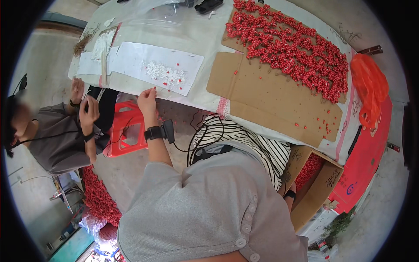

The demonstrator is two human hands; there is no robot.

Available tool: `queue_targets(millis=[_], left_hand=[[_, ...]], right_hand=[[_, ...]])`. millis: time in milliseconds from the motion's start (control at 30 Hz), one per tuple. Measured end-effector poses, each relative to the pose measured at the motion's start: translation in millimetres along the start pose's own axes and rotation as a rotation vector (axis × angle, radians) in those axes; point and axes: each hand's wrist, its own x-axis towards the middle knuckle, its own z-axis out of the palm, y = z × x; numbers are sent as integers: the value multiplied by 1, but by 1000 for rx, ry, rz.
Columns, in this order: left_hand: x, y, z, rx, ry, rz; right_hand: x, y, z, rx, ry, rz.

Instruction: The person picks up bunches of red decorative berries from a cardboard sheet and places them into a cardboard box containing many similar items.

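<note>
My left hand (147,100) is at the table's near edge, with a small red berry (155,88) pinched at its fingertips. Just beyond it lies a white sheet (131,56) bearing a heap of white bits (161,72), with a few red berries among them. Down at my right side, my right hand (293,187) reaches into an open cardboard box (314,196) filled with red berries (310,168); its fingers are hidden by the box. Bunched red berry sprigs (288,43) cover the far part of a flattened cardboard sheet (270,100), and several loose berries dot its near part.
A co-worker (65,135) sits at the left, hands raised near the table edge, beside a red plastic stool (126,131). An orange plastic bag (369,87) lies at the right edge. Clear plastic (161,15) is at the back. More red sprigs (98,196) are piled lower left.
</note>
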Motion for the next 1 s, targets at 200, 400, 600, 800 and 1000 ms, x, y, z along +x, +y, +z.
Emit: queue_targets(millis=[200, 400, 600, 800, 1000], left_hand=[[5, 34, 21, 688, 155, 344], [26, 37, 46, 887, 49, 395], [28, 25, 48, 909, -14, 515], [32, 17, 44, 840, -40, 578], [22, 27, 39, 866, -9, 613]], right_hand=[[-13, -4, 14, -22, -20, -64], [28, 7, -20, -163, -51, -57], [16, 2, -7, -166, 7, -85], [10, 0, -4, -169, -8, -92], [8, -1, -2, -237, 45, -112]])
